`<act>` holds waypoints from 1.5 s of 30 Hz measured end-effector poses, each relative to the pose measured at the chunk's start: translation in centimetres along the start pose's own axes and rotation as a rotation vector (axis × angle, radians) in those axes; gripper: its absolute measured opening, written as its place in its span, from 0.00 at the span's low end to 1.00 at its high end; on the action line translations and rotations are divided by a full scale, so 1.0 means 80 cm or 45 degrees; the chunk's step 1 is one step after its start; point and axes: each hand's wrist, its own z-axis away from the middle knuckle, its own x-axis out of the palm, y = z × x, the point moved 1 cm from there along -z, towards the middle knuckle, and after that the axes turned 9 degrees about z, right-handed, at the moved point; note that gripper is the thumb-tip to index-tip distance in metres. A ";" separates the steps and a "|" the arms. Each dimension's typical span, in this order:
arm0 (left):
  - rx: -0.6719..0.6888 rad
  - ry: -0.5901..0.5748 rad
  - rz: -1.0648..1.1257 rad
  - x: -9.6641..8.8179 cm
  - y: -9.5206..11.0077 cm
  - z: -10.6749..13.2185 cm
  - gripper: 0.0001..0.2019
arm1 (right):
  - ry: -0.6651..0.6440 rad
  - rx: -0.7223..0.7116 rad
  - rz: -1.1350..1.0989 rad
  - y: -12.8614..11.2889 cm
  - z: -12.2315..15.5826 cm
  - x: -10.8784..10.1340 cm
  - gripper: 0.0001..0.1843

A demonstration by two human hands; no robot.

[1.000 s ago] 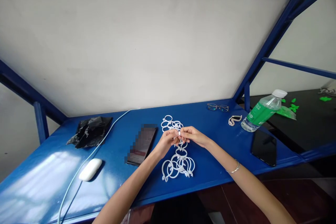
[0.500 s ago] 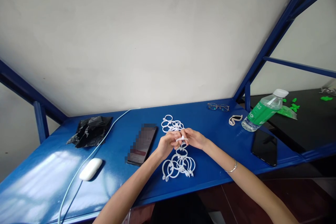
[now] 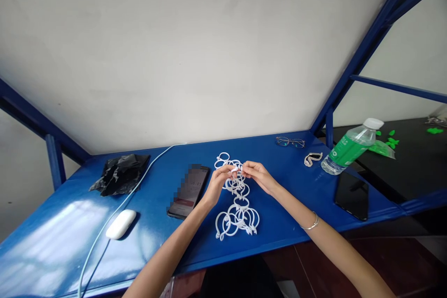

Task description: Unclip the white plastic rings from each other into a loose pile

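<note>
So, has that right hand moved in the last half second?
Yes, slightly: judged against the eyeglasses, which stay put, the right hand now sits higher in the picture, toward the wall.

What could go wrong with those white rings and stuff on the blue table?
The white piece pinched by the left hand might slip and get lost among the white rings, because they're the same colour. Those rings overlap, so lifting one might drag others along. The phone on the right lies by the front edge of the blue table, so a bump might knock it off.
</note>
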 end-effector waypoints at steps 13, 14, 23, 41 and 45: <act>0.290 0.377 -0.906 -0.017 -0.004 0.000 0.11 | 0.178 -0.433 1.335 0.013 -0.002 -0.006 0.06; 0.291 0.375 -0.975 -0.020 -0.008 -0.001 0.12 | 0.189 -0.466 1.386 0.011 -0.001 -0.004 0.05; 0.324 0.215 -1.561 -0.048 -0.064 -0.009 0.22 | -0.038 -0.619 1.561 0.002 0.012 0.024 0.18; 0.275 -0.169 -1.514 -0.016 -0.064 0.001 0.20 | -0.103 -0.340 1.742 0.010 0.001 -0.016 0.18; 0.339 -0.061 -1.501 -0.018 -0.054 0.000 0.19 | -0.027 -0.358 1.771 0.001 0.000 -0.024 0.14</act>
